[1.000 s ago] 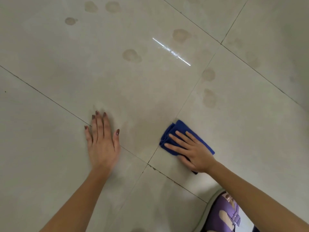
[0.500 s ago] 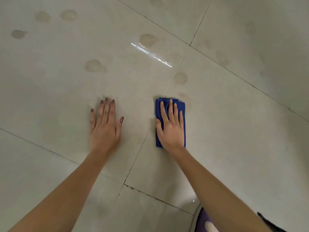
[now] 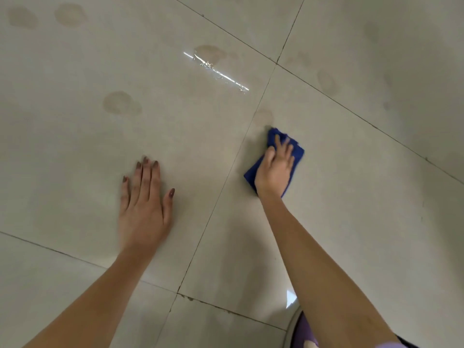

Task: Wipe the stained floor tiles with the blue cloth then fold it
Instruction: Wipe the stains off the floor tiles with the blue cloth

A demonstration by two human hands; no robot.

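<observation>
The pale beige floor tiles are filling the whole view, glossy and large. Dark grout lines are crossing them at angles, and four tiles are meeting at a corner near the lower middle.

Two bare forearms are reaching in from the bottom edge, one on each side. The left hand is lying flat on the tile left of the long grout line, palm down, fingers straight and close together, thumb out to the side, holding nothing. The nails are wearing a dark polish.

The right hand is pressing down on the blue cloth just right of that same grout line, palm on top and fingers spread over the fabric rather than wrapped round it. The fingers are showing blurred, so any slight bend in them is hard to judge. The cloth is lying folded on the floor, sticking out beyond the fingertips and on both sides of the hand.

Brownish round stains are marking the tiles farther out: one ahead of the left hand, another beside a bright streak of reflected light, two near the top left corner, and a fainter one past the right hand. A very faint patch is sitting just beyond the front edge of the cloth.

A bit of purple footwear is peeking in at the bottom edge under the right forearm.
</observation>
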